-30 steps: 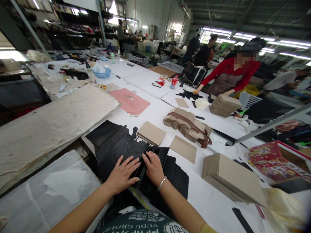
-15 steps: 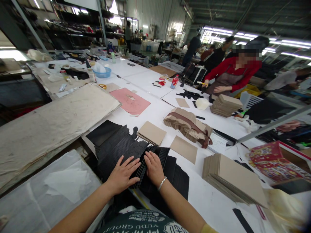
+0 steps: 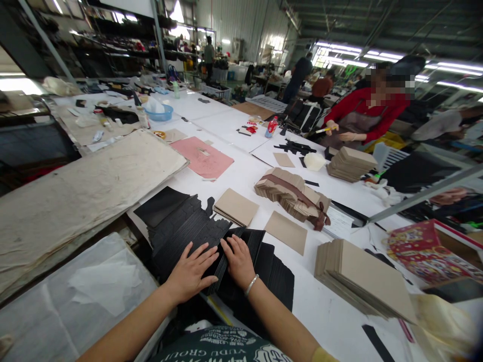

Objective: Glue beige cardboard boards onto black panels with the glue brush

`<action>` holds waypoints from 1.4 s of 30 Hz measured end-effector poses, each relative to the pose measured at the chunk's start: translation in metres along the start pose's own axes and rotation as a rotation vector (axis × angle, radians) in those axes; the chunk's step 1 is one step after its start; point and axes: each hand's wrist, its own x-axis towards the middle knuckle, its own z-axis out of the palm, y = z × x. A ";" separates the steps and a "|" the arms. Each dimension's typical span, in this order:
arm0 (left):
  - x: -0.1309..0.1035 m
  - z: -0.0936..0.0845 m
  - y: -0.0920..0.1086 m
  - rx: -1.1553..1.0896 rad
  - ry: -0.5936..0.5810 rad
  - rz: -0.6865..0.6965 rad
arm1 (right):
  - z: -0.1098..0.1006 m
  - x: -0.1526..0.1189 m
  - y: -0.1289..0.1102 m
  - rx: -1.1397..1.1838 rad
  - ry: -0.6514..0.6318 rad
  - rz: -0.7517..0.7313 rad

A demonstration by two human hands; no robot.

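Black sheets (image 3: 188,226) lie fanned out in an overlapping row at the near edge of the white table. My left hand (image 3: 192,271) rests on them with its fingers spread and the thumb pointing right. Close beside it, my right hand (image 3: 238,259), with a silver bracelet at the wrist, lies on the upright edges of the black pieces, fingers stretched forward. Both hands are open and press from above; neither grips a sheet. More black sheets (image 3: 279,274) spread out to the right of my right hand. Beyond them sit small stacks of beige boards (image 3: 237,206).
A tall stack of beige boards (image 3: 366,276) stands at right, near a red patterned box (image 3: 433,251). Farther off lies a bundle of boards with a brown strip (image 3: 290,191). Across the table a person in a red top (image 3: 370,115) holds a yellow tool. A cloth-covered board (image 3: 86,186) is at left.
My right hand's fingers have shifted very slightly left on the black sheets. My left hand stays put. Across the table, the person in red has brought both hands closer together.
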 end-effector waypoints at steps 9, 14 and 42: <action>0.000 -0.001 0.000 -0.004 -0.011 0.003 | -0.001 0.002 -0.002 0.021 -0.018 0.011; 0.000 0.000 0.000 -0.007 -0.004 0.008 | -0.002 0.005 -0.004 -0.007 -0.013 0.003; 0.001 0.003 -0.001 0.096 0.067 0.010 | 0.005 -0.009 0.004 0.050 0.024 0.001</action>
